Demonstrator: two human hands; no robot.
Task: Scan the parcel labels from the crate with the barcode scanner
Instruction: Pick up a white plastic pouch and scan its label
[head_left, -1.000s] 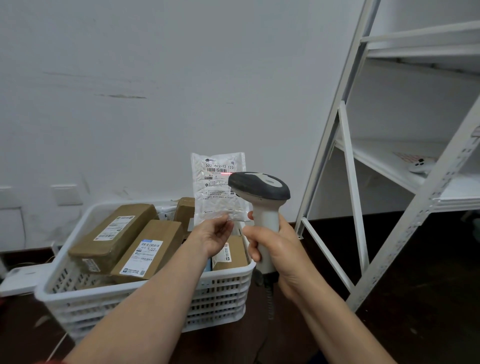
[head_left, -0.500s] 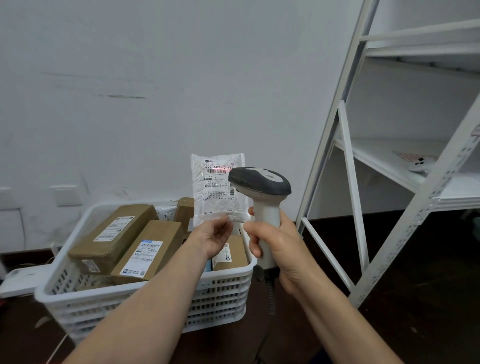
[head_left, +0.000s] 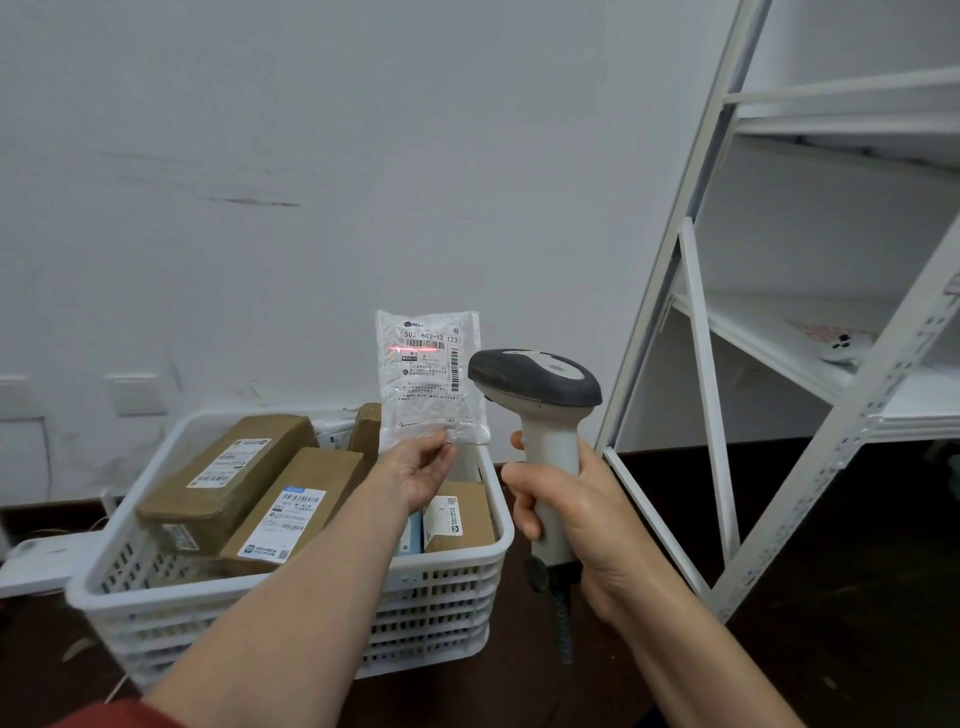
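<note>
My left hand (head_left: 423, 470) pinches the bottom edge of a white plastic parcel bag (head_left: 427, 382) and holds it upright above the white crate (head_left: 441, 587). A red scan line crosses the barcode on its label (head_left: 431, 358). My right hand (head_left: 563, 514) grips the handle of the grey-and-white barcode scanner (head_left: 535, 384), whose head points left at the bag from close by. Several brown cardboard parcels (head_left: 228, 470) with white labels lie in the crate.
A white metal shelf rack (head_left: 810, 322) stands on the right, with a small white device (head_left: 844, 348) on its shelf. The crate sits on a dark floor against a white wall. A flat white object (head_left: 36, 564) lies left of the crate.
The scanner has shifted slightly right, away from the bag, uncovering the label. The red line now falls fully across the barcode. The bag is still held upright.
</note>
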